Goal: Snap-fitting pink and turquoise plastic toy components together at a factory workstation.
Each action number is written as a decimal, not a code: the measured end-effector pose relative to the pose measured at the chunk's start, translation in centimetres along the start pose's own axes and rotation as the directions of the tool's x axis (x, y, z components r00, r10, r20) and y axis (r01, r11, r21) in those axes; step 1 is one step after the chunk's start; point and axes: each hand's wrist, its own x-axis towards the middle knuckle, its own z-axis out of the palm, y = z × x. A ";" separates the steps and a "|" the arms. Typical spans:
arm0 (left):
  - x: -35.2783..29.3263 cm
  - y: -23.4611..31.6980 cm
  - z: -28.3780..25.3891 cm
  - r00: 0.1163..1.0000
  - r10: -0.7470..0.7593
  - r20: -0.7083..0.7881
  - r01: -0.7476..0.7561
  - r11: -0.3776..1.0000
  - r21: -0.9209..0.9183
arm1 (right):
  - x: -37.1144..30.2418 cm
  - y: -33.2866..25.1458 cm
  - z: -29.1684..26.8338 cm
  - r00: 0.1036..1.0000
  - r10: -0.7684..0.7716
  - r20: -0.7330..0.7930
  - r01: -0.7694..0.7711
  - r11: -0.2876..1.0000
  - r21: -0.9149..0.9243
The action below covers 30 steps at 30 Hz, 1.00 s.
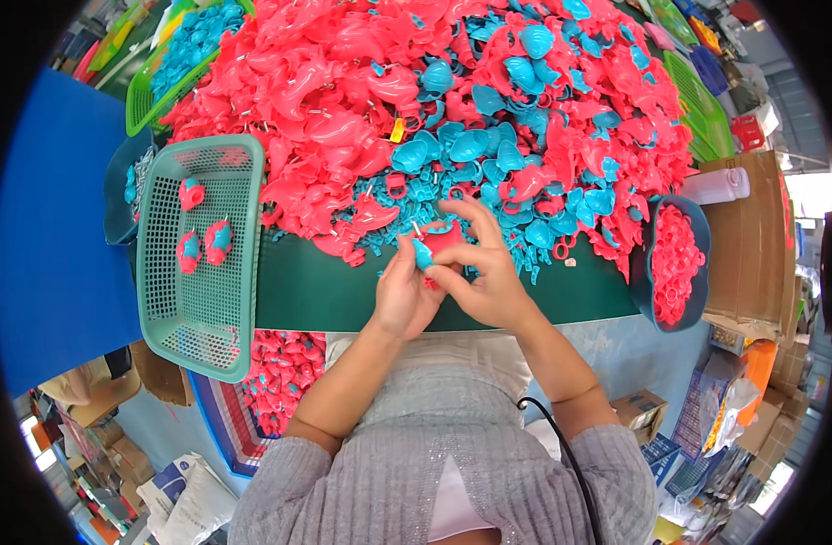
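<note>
In front of my body, both hands hold one small pink-and-blue plastic toy piece point(443, 240) above the near edge of the green table. My left hand point(401, 289) grips its left side, where a blue part and a short metal pin show. The fingers of my right hand point(485, 272) close on its right side, thumb pressing toward the blue part. My fingers hide much of the piece. Just beyond them lies a heap of small blue plastic parts point(416, 195), mixed with blue shell-shaped parts point(470, 143) and many glossy pink parts point(334, 100).
On the left, a grey-green mesh basket point(175, 313) holds three pink-and-blue pieces. Behind it stands a dark bin point(119, 195) with metal pins. A dark bin point(700, 289) of small pink parts sits at the right. Below the table edge is a container of pink pieces point(284, 381).
</note>
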 end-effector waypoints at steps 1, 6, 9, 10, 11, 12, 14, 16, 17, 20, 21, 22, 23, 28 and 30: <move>0.1 0.4 -0.7 0.999 -0.045 0.017 0.046 0.996 -0.078 | 0.1 -0.2 0.1 0.998 0.044 -0.033 -0.041 0.996 0.084; 0.3 1.9 -2.1 0.998 0.014 0.068 -0.012 1.000 -0.029 | 1.6 3.4 -4.8 0.981 -0.050 -0.186 -0.082 0.765 -0.639; 0.7 1.9 -2.2 0.996 0.029 0.086 -0.028 1.000 -0.014 | 1.5 5.8 -6.8 0.999 -0.048 -0.010 0.018 0.541 -0.841; 0.9 1.7 -2.4 0.994 -0.001 0.111 0.003 1.000 -0.023 | 1.5 6.7 -7.2 0.999 -0.052 -0.009 0.020 0.539 -0.842; 1.1 1.6 -2.4 0.990 -0.031 0.137 0.036 0.999 -0.031 | 1.5 7.5 -7.5 0.993 -0.120 0.008 0.068 0.510 -0.857; 1.2 1.5 -2.2 0.990 -0.030 0.140 0.035 0.999 -0.032 | 1.5 8.1 -7.7 0.982 -0.187 0.026 0.115 0.478 -0.871; 1.1 1.5 -1.8 0.993 -0.045 0.112 0.048 0.998 -0.028 | 1.8 8.3 -7.6 0.953 -0.297 -0.053 0.106 0.494 -0.863; 1.0 1.4 -1.8 0.994 -0.038 0.103 0.043 0.998 -0.053 | 1.8 8.3 -7.1 0.913 -0.352 -0.206 0.049 0.596 -0.802; 1.0 1.5 -1.8 0.995 -0.034 0.095 0.042 0.996 -0.077 | 1.8 7.9 -6.6 0.912 -0.354 -0.207 0.050 0.597 -0.801; 1.1 1.2 -1.9 0.996 -0.060 0.072 0.066 0.994 -0.088 | 1.5 6.6 -4.6 0.839 -0.372 -0.396 0.130 0.845 -0.518; 1.0 1.2 -1.8 0.995 -0.063 0.072 0.069 0.994 -0.084 | 1.5 6.4 -4.1 0.827 -0.427 -0.365 0.182 0.818 -0.546; 1.1 1.4 -1.7 0.995 -0.062 0.078 0.069 0.994 -0.090 | 1.6 6.3 -3.7 0.812 -0.481 -0.332 0.230 0.785 -0.575; 1.2 1.4 -1.5 0.994 -0.068 0.088 0.077 0.992 -0.096 | 1.5 6.7 -3.2 0.811 -0.478 -0.337 0.219 0.782 -0.583; 0.3 1.3 -0.9 0.996 -0.006 0.090 0.016 0.993 -0.114 | 3.1 6.2 0.3 0.910 -0.338 -0.240 0.195 0.860 -0.471; -0.5 1.7 -0.1 0.998 0.024 0.050 -0.019 0.995 -0.093 | 3.3 5.7 -0.6 0.966 -0.240 -0.097 0.180 0.892 -0.416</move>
